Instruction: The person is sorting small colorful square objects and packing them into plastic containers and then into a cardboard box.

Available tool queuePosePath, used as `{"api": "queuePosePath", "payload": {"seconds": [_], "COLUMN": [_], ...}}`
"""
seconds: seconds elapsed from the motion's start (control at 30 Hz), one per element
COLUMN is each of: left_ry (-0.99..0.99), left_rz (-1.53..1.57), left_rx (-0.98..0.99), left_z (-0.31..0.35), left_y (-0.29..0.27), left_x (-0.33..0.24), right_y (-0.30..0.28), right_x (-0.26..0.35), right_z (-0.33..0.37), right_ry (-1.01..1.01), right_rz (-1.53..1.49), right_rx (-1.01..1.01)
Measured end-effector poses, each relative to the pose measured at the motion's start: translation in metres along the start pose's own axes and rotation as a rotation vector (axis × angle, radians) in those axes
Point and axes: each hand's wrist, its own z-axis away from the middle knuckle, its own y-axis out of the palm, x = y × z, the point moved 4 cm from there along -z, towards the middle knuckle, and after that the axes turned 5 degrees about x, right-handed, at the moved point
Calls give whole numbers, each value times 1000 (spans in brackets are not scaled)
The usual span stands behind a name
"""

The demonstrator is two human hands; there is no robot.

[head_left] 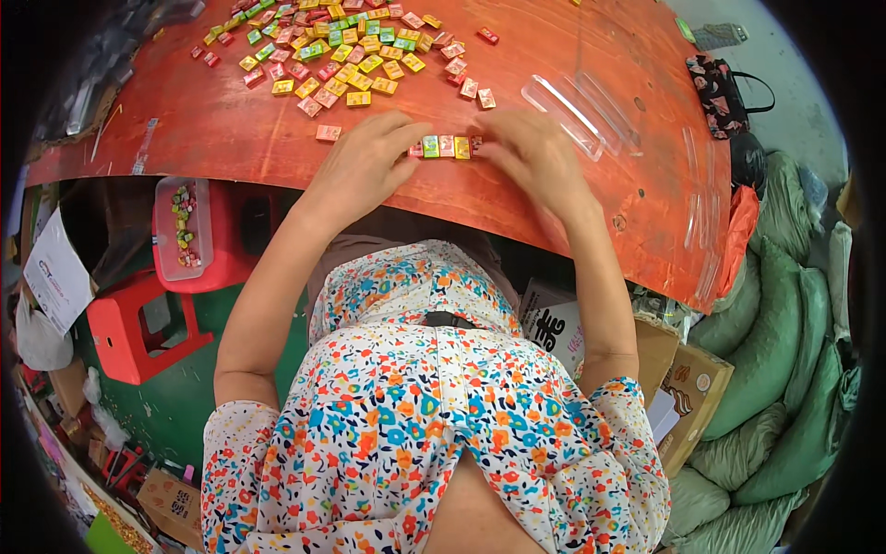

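Close to the near edge of the red table, a short row of small coloured boxes (447, 147) stands side by side, pink, green and yellow. My left hand (369, 159) curls its thumb and fingers round the left end of this row. At the other end, the fingers and thumb of my right hand (537, 155) close in the same way, hiding part of the last box. A single pink box (328, 134) lies just left of my left hand. Beyond both hands spreads a loose pile of small boxes (346, 55) in yellow, green, pink and red.
Long clear plastic trays (565, 115) lie right of my right hand, with more clear strips (703, 222) at the table's right edge. Below left, a clear tub (187, 261) of small pieces rests on a red stool. Green sacks (771, 342) and a cardboard box (697, 388) crowd the right side.
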Motion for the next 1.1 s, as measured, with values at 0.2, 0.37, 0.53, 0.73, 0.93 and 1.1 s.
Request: {"api": "queuePosePath", "payload": {"seconds": [0.2,0.37,0.53,0.73,0.93,1.1], "left_ry": [-64,9,40,9,89,38], "left_rz": [-2,-204,-438,-392,-233,-225], "left_rx": [-47,-40,81,128,-66,-76], "left_z": [-27,-74,-101,-108,-82,-21], "left_y": [-7,14,35,37,7,-28], "left_x": [3,11,12,14,9,2], "right_y": [1,8,-8,-3,-4,-11], "right_x": [-32,-41,-23,-8,-8,-24], "right_z": [-30,-31,-6,5,9,14], "right_ry": [97,-2,62,62,36,38], "right_rz": [71,162,191,105,39,-36], "right_rx": [6,54,13,135,99,62]}}
